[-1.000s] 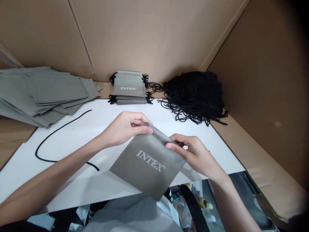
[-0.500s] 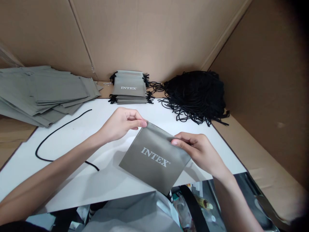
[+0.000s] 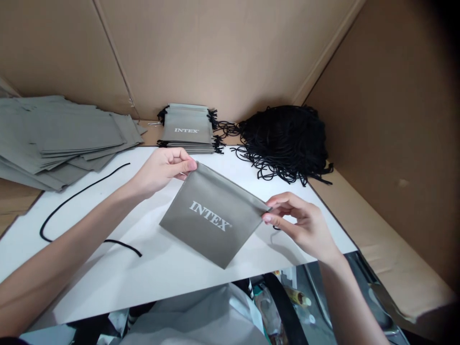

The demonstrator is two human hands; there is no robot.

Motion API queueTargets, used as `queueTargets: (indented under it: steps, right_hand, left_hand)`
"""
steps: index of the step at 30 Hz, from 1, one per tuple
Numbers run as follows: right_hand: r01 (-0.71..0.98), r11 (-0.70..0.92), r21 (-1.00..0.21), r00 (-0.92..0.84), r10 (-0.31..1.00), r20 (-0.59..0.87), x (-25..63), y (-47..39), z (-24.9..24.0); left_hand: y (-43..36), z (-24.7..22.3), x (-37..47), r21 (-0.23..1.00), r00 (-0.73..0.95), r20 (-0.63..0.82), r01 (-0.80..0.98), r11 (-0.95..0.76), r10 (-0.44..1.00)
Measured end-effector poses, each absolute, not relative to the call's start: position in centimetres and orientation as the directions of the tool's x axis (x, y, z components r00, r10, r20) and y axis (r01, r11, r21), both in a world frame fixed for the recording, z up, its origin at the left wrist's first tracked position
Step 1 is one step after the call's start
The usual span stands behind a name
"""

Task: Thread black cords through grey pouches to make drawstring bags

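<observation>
"Two hands on one piece, from what you have on the link?"

"Yes. Through the head camera I have the flat grey fabric pouch with white INTEX lettering (image 3: 212, 211) tilted over the white tabletop (image 3: 118, 282), print towards me. My left hand (image 3: 164, 168) pinches one top corner between thumb and fingers; my right hand (image 3: 304, 227) pinches the other."

"Why the far corners?"

"Soft fabric would probably sag from a single grip. Held at both ends, its top edge runs nearly straight."

"And the single thin black cord (image 3: 122, 244)?"

"Curved on the tabletop, passing behind my left forearm (image 3: 82, 235). It lies apart from the pouch, perhaps to avoid snagging, yet near enough to reach."

"What about the back?"

"Sorted by kind, seemingly for easy picking: loose flat grey fabric pieces (image 3: 79, 132) at left, a neat stack of grey pouches with black cord ends (image 3: 189, 122) between, a tangled heap of black cords (image 3: 283, 139) at right, all near the brown cardboard wall (image 3: 215, 52)."
</observation>
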State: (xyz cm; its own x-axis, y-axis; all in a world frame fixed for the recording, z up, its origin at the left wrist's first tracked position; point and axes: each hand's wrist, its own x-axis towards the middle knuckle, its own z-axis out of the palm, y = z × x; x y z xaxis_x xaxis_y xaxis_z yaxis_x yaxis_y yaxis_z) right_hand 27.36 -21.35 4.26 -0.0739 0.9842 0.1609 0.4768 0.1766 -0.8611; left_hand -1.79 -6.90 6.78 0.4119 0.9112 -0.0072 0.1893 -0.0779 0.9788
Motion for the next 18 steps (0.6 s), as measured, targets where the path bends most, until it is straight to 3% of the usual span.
queueTargets:
  steps: [5, 14, 18]
  right_hand:
    - [0.539, 0.116, -0.834, -0.235, 0.972, -0.017, 26.0, -20.9, 4.9]
    - [0.461, 0.174, -0.870, -0.494, 0.865, -0.089, 27.5, -20.5, 5.6]
    - [0.351, 0.138, -0.926, -0.583, 0.806, -0.101, 28.3, -20.0, 5.1]
  left_hand:
    - [-7.0, 6.5, -1.6, 0.973, 0.373, 0.043, 0.195, -0.124, 0.927]
    - [-6.2, 7.0, -2.8, 0.968, 0.476, -0.022, 0.230, -0.100, 0.879]
    - [-5.6, 6.3, -2.9, 0.971, 0.491, -0.054, 0.229, -0.069, 0.869]
